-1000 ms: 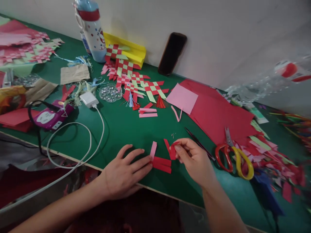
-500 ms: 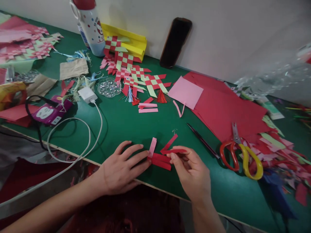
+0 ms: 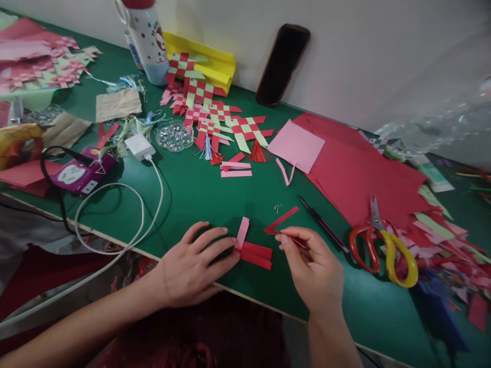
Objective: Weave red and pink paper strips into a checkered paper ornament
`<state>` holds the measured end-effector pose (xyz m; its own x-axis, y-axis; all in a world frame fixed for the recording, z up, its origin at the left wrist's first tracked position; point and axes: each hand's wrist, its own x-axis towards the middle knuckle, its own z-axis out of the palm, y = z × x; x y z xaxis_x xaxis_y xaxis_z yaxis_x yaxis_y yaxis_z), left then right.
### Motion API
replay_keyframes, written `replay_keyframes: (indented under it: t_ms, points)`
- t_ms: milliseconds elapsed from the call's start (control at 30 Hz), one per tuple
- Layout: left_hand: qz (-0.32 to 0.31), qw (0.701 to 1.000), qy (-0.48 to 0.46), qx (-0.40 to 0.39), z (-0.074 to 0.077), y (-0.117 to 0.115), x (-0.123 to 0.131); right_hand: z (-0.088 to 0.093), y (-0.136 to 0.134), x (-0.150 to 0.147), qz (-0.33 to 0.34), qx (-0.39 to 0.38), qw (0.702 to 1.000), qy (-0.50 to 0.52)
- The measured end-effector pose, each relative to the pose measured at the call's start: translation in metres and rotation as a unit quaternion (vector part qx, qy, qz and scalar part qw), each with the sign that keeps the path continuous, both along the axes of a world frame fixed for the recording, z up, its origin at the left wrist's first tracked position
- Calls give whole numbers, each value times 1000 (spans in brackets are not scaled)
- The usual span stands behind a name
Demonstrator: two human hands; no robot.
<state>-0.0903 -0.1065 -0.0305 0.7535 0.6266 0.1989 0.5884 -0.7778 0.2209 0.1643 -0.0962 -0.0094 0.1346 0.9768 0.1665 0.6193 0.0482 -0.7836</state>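
My left hand (image 3: 192, 268) lies flat near the front edge of the green table (image 3: 199, 194), fingers spread, fingertips pressing the left end of two folded red strips (image 3: 255, 254) with a pink strip (image 3: 242, 232) tucked between them. My right hand (image 3: 314, 268) pinches a folded red paper strip (image 3: 282, 221) that opens in a V just right of the red strips, held a little above the table.
Scissors (image 3: 383, 245) with red and yellow handles and a dark pen (image 3: 322, 225) lie to the right by red paper sheets (image 3: 356, 174). Woven red-green pieces (image 3: 215, 112), a bowl of googly eyes (image 3: 174, 135), a charger with white cable (image 3: 140, 148), a bottle (image 3: 148, 38) and a phone (image 3: 282, 64) stand behind.
My right hand has shifted slightly right with the folded red strip, whose arms now point up and right. The left hand has stayed on the strips.
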Motion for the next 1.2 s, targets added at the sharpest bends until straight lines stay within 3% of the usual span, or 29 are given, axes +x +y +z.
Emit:
replay_keyframes:
  t_ms: [367,633,933,1067,1200]
  points:
    - [6,1000,8,-20,1,0,1,-13,4,-4,2,-30,1000,0]
    - [1,1000,16,-26,3,3,1,-11,5,-5,-15,-42,999,17]
    - [2,999,11,-31,3,2,0,-16,7,-7,-11,-12,1000,25]
    - [6,1000,-4,-26,3,2,-1,-8,6,-8,4,98,991,-90]
    - [3,1000,-5,-11,3,2,0,4,9,-17,85,167,948,-258]
